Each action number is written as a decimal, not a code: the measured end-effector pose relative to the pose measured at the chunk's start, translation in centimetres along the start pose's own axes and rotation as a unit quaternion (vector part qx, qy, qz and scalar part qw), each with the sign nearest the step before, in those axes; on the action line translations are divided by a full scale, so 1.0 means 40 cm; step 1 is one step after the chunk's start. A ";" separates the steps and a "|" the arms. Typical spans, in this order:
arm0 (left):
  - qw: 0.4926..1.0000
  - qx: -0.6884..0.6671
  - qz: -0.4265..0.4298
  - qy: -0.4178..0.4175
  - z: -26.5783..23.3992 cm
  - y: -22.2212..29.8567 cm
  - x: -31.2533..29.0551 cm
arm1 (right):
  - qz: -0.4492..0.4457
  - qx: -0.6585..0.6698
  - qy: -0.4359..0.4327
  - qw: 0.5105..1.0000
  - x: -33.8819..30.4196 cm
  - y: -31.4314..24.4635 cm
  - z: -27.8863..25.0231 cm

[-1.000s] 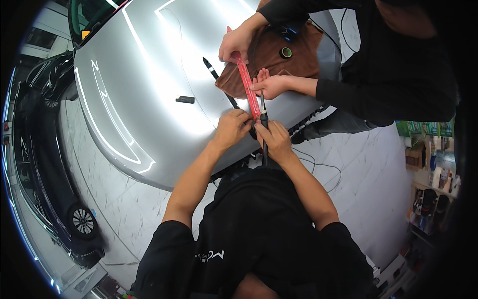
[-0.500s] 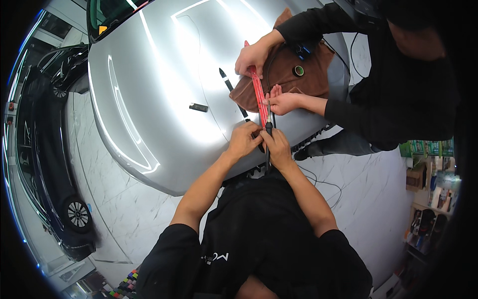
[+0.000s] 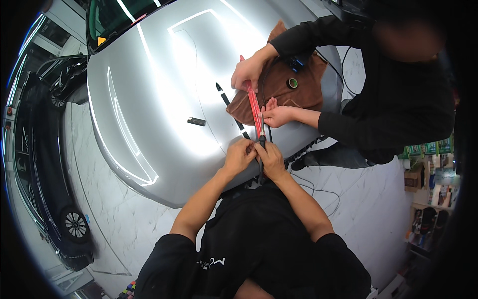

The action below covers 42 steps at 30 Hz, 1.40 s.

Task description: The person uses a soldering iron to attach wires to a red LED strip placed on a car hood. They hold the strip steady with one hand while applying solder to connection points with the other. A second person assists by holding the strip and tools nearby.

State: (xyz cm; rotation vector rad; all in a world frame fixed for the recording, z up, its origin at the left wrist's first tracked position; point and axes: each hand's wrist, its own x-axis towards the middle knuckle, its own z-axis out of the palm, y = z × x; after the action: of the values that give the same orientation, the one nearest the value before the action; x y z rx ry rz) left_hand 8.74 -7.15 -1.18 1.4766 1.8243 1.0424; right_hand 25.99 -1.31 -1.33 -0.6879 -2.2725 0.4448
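Head: right hand [image 3: 272,159] grips black tool [image 3: 262,142], left hand's [image 3: 239,156] hold unclear (hood [image 3: 169,99] edge near, room leftward).

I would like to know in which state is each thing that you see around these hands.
Soldering-iron-like tool: held in right hand
Left hand: fingers bent; any grip unclear
Red strip: gripped by a co-worker's hand
Brown cloth: rumpled, on silver hood
Black-and-white strip: lying on hood
Floor cable: loosely curved

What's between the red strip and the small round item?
In the head view: brown cloth, with what looks like a dark cord near the red strip.
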 end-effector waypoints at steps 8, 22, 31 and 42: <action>0.973 0.182 0.139 0.025 -0.023 -0.005 -0.005 | -0.019 -0.017 -0.001 1.000 0.004 -0.002 0.014; 0.981 0.136 0.014 0.138 -0.074 -0.042 0.016 | -0.033 0.000 0.024 0.999 -0.010 0.018 0.002; 0.966 0.021 -0.193 0.172 -0.156 -0.116 -0.109 | -0.070 0.000 0.034 0.997 -0.013 0.034 -0.003; 0.978 -0.093 -0.132 0.129 -0.027 0.016 -0.192 | -0.069 0.008 0.025 0.997 -0.010 0.025 0.003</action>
State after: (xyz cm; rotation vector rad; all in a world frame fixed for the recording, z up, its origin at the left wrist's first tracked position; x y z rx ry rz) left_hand 9.96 -14.80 -0.40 0.9942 1.9714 1.2742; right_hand 26.47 -0.75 -2.12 -0.5237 -2.2489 0.3753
